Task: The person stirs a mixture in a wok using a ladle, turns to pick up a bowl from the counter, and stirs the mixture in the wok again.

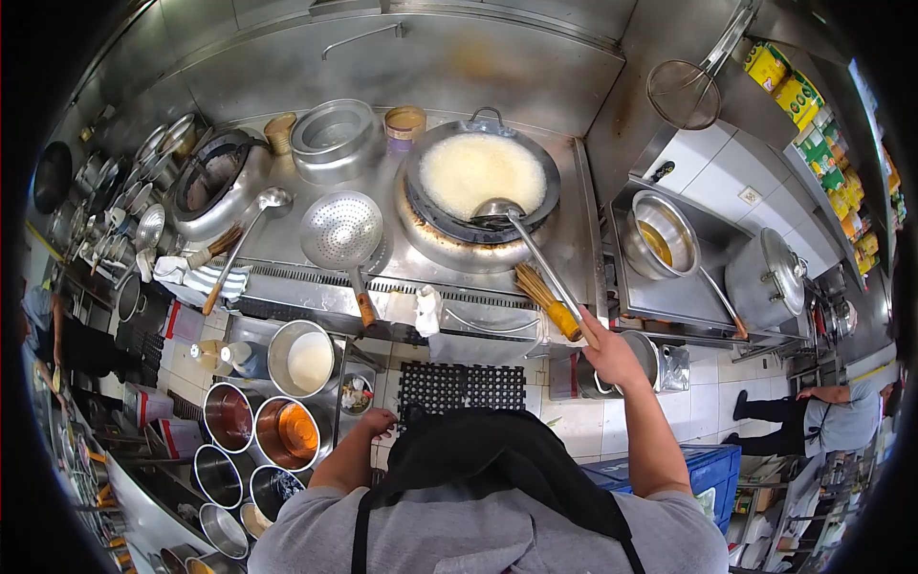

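Ladle: bowl in wok, dipping into pale frothy liquid; handle slants over stove edge. Right hand closed around handle's far end. Left hand low by apron, fingers partly curled; can't tell if gripping anything. Bamboo brush just beside handle. Perforated skimmer left of wok, on stovetop.

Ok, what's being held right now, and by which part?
The right hand grips the ladle by the end of its handle; the left hand appears empty.
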Motion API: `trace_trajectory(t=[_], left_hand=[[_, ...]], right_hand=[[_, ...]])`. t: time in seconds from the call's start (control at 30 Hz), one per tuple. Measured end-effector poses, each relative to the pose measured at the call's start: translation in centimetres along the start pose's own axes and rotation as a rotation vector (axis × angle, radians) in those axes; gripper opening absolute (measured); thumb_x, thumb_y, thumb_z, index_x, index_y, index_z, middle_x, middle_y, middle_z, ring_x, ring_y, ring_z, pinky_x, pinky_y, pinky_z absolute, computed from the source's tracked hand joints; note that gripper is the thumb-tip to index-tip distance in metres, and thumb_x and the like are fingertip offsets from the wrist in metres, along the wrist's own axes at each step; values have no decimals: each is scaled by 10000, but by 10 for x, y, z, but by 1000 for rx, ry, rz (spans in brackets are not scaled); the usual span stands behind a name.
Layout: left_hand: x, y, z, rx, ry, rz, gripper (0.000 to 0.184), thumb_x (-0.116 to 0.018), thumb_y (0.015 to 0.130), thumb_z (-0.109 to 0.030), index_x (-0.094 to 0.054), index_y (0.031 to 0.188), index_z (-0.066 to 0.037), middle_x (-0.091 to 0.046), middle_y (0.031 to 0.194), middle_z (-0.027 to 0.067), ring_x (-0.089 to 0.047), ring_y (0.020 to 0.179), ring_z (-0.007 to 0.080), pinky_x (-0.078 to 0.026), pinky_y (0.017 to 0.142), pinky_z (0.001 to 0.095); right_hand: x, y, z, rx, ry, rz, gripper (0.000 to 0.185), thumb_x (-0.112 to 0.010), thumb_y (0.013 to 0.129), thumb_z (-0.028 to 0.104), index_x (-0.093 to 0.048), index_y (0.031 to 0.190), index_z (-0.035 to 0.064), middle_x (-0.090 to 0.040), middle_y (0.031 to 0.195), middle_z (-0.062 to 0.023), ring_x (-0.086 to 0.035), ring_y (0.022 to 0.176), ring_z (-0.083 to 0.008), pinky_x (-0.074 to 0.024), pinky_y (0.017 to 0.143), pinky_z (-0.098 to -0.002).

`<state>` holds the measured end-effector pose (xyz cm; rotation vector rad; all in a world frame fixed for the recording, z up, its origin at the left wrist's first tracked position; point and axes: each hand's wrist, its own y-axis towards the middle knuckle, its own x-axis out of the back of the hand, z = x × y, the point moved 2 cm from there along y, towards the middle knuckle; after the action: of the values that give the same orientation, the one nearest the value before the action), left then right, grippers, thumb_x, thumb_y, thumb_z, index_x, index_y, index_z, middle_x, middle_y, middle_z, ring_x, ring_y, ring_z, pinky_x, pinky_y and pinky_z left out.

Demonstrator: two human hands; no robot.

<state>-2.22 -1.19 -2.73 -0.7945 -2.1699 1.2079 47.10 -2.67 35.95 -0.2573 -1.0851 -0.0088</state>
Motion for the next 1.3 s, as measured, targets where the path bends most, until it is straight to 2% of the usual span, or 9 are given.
trace_trajectory(t=[0.13, 0.23, 0.73, 0.83, 1.17, 1.3], left_hand=[[5, -2, 1, -14, -52, 0, 245, -599, 893, -319, -674, 1036, -135, -700, 909, 40, -703, 686, 173, -521, 535, 332], [9, -3, 7, -31, -109, -20, 248, -600, 889, -312, -674, 1043, -133, -703, 930, 51, -708, 699, 192, -529, 546, 337], [9, -37, 53, 26, -283, -128, 262, -559, 915, -240, -630, 1107, -76, -712, 877, 152, -716, 639, 241, -503, 434, 324], [6, -33, 56, 30, -292, -97, 274, -549, 923, -242, -618, 1130, -77, -712, 881, 151, -713, 630, 244, -498, 427, 325], [10, -37, 61, 57, -286, -91, 305, -558, 927, -278, -600, 1165, -92, -710, 929, 118, -711, 691, 223, -520, 487, 331], [14, -34, 67, 70, -246, -94, 288, -572, 923, -289, -614, 1143, -107, -710, 916, 95, -707, 683, 217, -515, 490, 328]], right_hand=[[-29, 41, 3, 3, -116, -8, 809, -528, 829, 116, -174, 1539, 272, -649, 1019, -294, -632, 927, -441, -483, 872, -509], [-32, 63, 17, -69, -207, 35, 816, -528, 830, 117, -162, 1541, 278, -656, 1013, -287, -637, 930, -438, -486, 867, -518], [-54, 170, 48, -181, -227, 6, 823, -499, 843, 112, -119, 1545, 309, -641, 1132, -261, -628, 1030, -420, -479, 917, -506], [-56, 192, 49, -164, -238, -17, 810, -528, 851, 155, -136, 1546, 300, -638, 1173, -238, -623, 1077, -386, -481, 926, -476], [-42, 231, 73, -214, -216, -52, 778, -493, 866, 111, -166, 1540, 324, -620, 1232, -207, -609, 1123, -348, -476, 954, -454], [-39, 238, 69, -185, -178, -56, 786, -478, 853, 91, -174, 1538, 327, -616, 1203, -256, -614, 1100, -376, -472, 959, -474]])
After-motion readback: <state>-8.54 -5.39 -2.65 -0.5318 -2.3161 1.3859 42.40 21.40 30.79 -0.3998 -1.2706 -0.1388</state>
